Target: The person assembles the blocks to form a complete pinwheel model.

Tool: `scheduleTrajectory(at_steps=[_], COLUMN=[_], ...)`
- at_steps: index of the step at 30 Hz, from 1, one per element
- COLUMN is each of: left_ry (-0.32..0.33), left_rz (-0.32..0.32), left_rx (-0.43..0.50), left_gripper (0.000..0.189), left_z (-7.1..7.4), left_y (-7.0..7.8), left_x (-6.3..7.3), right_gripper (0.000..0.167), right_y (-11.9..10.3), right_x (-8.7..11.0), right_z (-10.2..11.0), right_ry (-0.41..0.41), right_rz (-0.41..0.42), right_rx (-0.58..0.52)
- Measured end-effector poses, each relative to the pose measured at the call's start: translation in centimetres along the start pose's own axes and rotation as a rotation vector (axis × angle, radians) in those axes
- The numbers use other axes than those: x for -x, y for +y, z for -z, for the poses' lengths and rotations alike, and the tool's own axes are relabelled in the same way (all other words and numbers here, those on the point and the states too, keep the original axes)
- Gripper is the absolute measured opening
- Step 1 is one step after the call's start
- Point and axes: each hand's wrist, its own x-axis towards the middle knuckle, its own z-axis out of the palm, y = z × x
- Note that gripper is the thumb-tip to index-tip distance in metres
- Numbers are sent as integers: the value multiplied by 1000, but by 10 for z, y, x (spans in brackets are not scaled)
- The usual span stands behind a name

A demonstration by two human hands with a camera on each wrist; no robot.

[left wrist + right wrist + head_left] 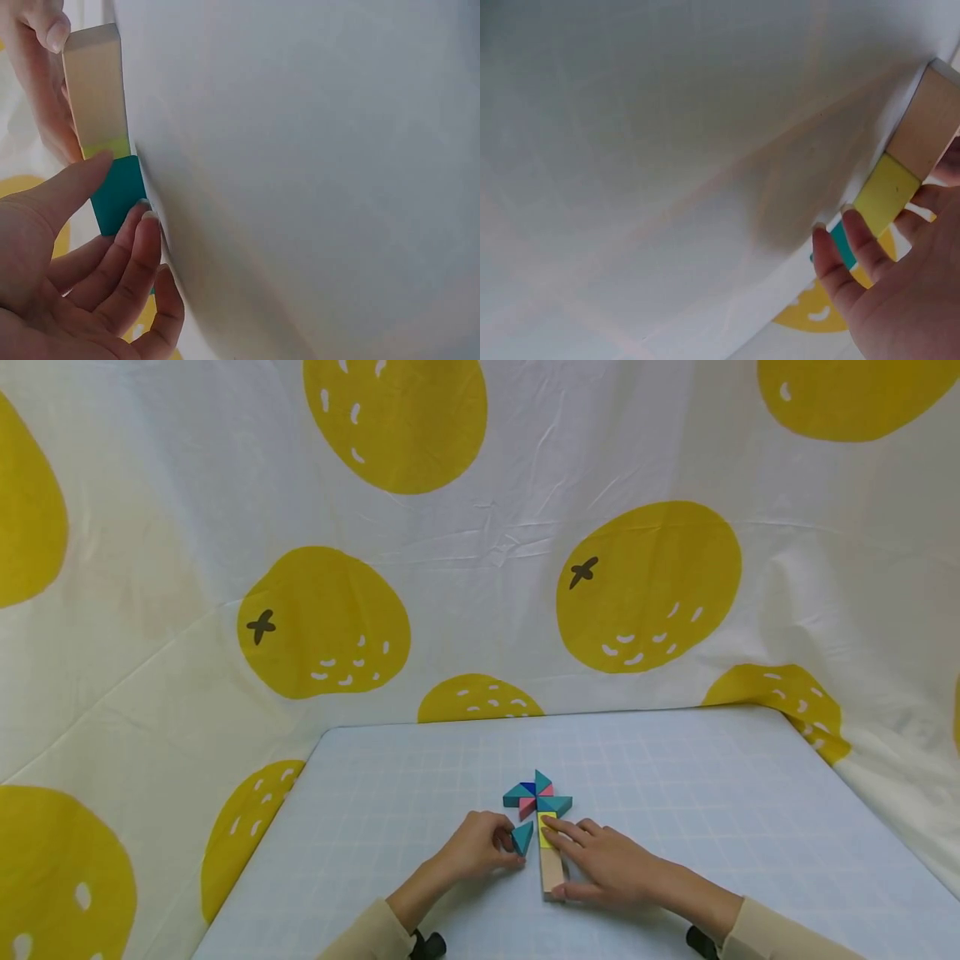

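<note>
My left hand (480, 846) pinches a teal triangular block (522, 838) between thumb and fingers, tilted just left of the row of blocks. In the left wrist view this teal block (120, 195) overlaps the row. The row has a yellow block (545, 837) at its far part and a plain wooden block (552, 870) nearer me. My right hand (615, 864) lies along the right side, extended fingers touching the yellow block and thumb at the wooden block's near end. Beyond the row is a pinwheel shape of teal triangular blocks (556, 805) with pink and dark blue pieces.
All the blocks lie on a table covered by a pale blue checked cloth (412, 777). A white curtain (487, 527) printed with large yellow fruit hangs behind and beside the table. Dark wrist camera mounts (429, 945) show at both sleeves.
</note>
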Motion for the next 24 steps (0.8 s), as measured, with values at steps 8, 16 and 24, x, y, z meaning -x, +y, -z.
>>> scheduleTrajectory(at_steps=[8, 16, 24], left_ry=[18, 33, 61], left_rz=[3, 22, -5], left_rx=[34, 44, 1], left_gripper=[27, 24, 21], left_z=[-4, -5, -6], left_y=[7, 12, 12], left_x=[-9, -8, -10], right_gripper=[91, 90, 92], right_y=[-3, -2, -3], right_x=[1, 0, 0], right_z=[4, 4, 4], right_ry=[-12, -11, -12], right_rz=[3, 7, -1], right_rx=[-14, -21, -10])
